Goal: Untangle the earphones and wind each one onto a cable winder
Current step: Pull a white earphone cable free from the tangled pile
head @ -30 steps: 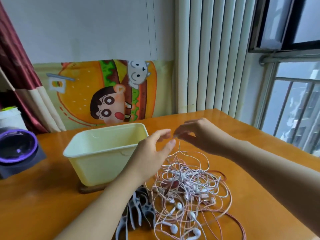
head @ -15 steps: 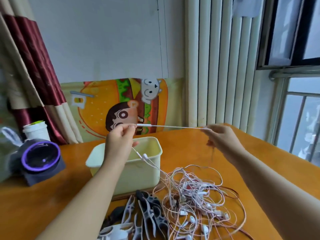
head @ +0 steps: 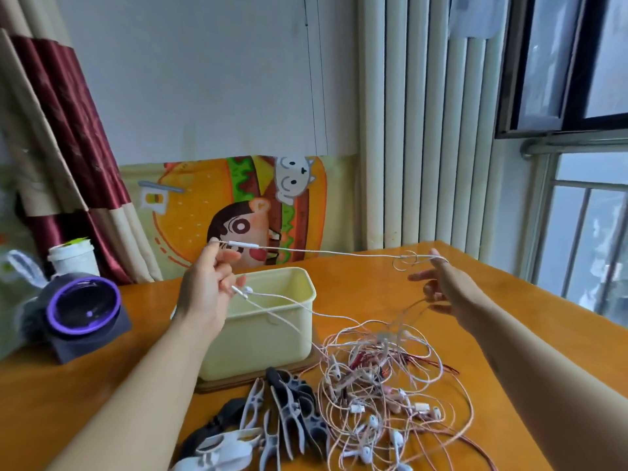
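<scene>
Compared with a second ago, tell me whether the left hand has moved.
Yes. The left hand moved left, from the right corner of the yellow tub to above its left end, pinching the white earphone cable.

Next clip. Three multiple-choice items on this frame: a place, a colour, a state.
1. The cable winders lie: A on the windowsill; B on the table before the tub; C in the tub.
2. The dark gadget's ring is: A green; B purple; C red.
3. The cable from left hand to right hand is: A stretched in the air; B wound on a winder; C coiled in the tub.
Key: B, they are heaped at the tub's front; B, its rim is purple; A, it spans the gap above the table.
</scene>
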`<state>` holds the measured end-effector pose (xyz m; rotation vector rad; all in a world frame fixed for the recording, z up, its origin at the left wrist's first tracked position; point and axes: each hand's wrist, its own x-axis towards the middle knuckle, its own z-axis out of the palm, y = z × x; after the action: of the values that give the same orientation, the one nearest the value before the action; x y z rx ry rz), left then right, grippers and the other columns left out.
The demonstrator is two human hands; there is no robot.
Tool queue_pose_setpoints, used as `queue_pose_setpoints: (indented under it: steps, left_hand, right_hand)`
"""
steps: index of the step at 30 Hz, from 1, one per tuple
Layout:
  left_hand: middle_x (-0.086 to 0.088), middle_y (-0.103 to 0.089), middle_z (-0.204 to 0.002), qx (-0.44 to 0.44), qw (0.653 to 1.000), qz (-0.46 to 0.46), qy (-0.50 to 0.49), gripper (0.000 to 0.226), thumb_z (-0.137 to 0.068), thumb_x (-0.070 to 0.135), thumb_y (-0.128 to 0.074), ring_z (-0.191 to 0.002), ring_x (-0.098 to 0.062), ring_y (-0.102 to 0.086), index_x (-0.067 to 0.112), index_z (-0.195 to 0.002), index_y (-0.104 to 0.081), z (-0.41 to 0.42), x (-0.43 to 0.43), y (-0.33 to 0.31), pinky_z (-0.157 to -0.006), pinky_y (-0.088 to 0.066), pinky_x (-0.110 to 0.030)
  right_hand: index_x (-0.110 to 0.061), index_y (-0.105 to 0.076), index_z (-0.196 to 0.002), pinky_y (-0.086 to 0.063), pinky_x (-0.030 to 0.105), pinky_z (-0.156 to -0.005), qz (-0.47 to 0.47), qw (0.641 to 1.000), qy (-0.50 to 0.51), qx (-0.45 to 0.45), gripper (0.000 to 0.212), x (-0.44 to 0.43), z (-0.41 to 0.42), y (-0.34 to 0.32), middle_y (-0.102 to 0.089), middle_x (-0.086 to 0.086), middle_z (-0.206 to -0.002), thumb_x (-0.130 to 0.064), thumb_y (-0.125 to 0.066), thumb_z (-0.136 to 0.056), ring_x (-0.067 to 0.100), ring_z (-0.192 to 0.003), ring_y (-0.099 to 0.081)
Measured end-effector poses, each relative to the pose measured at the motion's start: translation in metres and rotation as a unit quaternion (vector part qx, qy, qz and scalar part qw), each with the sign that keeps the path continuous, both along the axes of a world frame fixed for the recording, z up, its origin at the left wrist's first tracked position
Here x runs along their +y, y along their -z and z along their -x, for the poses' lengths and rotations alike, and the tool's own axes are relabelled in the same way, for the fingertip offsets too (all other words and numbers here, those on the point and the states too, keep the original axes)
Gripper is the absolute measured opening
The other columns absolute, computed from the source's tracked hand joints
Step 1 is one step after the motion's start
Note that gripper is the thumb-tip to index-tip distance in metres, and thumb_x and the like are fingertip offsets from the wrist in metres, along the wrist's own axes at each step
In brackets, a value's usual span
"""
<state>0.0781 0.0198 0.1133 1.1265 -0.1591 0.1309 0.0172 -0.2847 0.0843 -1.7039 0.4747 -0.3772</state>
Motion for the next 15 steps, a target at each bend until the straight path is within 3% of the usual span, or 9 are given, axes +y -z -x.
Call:
queue_pose_setpoints:
  steps: [3,5,7,9,11,13,15]
  left_hand:
    - [0.004,-0.031,-0.057,0.011,0.996,0.003,0.085,0.052,-0.106,0.038,-0.024,-0.056,-0.012,-0.027,0.007,-0.079,-0.058,0.002,0.001,-0.006,-0.087,-0.045,-0.038]
    - [0.003,-0.032,-0.059,0.010,0.994,-0.029,0.102,0.053,-0.106,0.035,-0.021,-0.060,-0.014,-0.029,0.006,-0.083,-0.059,0.003,0.000,-0.007,-0.089,-0.044,-0.038]
    - [0.004,-0.035,-0.058,-0.003,0.993,-0.060,0.099,0.049,-0.107,0.031,-0.024,-0.063,-0.014,-0.035,0.007,-0.085,-0.061,0.002,-0.003,-0.010,-0.095,-0.041,-0.038]
    - [0.006,-0.038,-0.055,-0.017,0.993,-0.065,0.095,0.045,-0.107,0.028,-0.027,-0.060,-0.012,-0.038,0.007,-0.086,-0.061,0.002,-0.008,-0.012,-0.093,-0.044,-0.037]
    - [0.007,-0.034,-0.053,-0.026,0.994,-0.056,0.093,0.043,-0.106,0.030,-0.029,-0.050,-0.008,-0.034,0.008,-0.087,-0.061,0.004,-0.013,-0.016,-0.068,-0.052,-0.028]
    - [0.007,-0.029,-0.053,-0.030,0.994,-0.053,0.094,0.046,-0.106,0.035,-0.028,-0.041,-0.005,-0.028,0.009,-0.087,-0.061,0.006,-0.017,-0.020,-0.045,-0.043,-0.019]
    - [0.009,-0.028,-0.051,-0.040,0.992,-0.072,0.095,0.048,-0.106,0.036,-0.027,-0.038,-0.004,-0.025,0.010,-0.086,-0.062,0.009,-0.019,-0.022,-0.040,-0.035,-0.017]
  right_hand:
    - [-0.003,-0.065,-0.081,-0.023,0.025,-0.048,-0.033,0.998,-0.055,0.020,0.068,-0.001,0.000,-0.021,-0.044,0.006,-0.054,-0.049,-0.019,-0.102,0.015,-0.047,-0.033]
    - [-0.001,-0.059,-0.076,-0.029,0.024,-0.044,-0.147,0.986,-0.050,-0.062,0.060,0.000,0.000,-0.041,-0.044,0.009,-0.055,-0.040,-0.024,-0.104,0.016,-0.040,-0.037]
    - [-0.003,-0.054,-0.073,-0.043,0.027,-0.050,-0.201,0.959,-0.034,-0.195,0.047,0.001,0.001,-0.065,-0.050,0.010,-0.065,-0.029,-0.028,-0.105,0.016,-0.048,-0.049]
    - [-0.005,-0.057,-0.078,-0.050,0.029,-0.070,-0.101,0.952,-0.010,-0.289,0.045,0.005,0.004,-0.086,-0.058,0.011,-0.076,-0.027,-0.028,-0.105,0.018,-0.068,-0.057]
    - [-0.006,-0.062,-0.088,-0.051,0.033,-0.083,0.045,0.941,0.011,-0.335,0.038,0.010,0.002,-0.098,-0.063,0.012,-0.091,-0.025,-0.033,-0.104,0.020,-0.087,-0.061]
    - [-0.013,-0.065,-0.089,-0.051,0.039,-0.089,0.155,0.937,-0.014,-0.312,0.029,0.013,0.000,-0.099,-0.067,0.012,-0.098,-0.026,-0.042,-0.101,0.023,-0.096,-0.063]
    - [-0.021,-0.067,-0.085,-0.051,0.050,-0.090,0.241,0.941,-0.035,-0.236,0.022,0.015,-0.005,-0.089,-0.069,0.013,-0.096,-0.028,-0.050,-0.098,0.028,-0.096,-0.064]
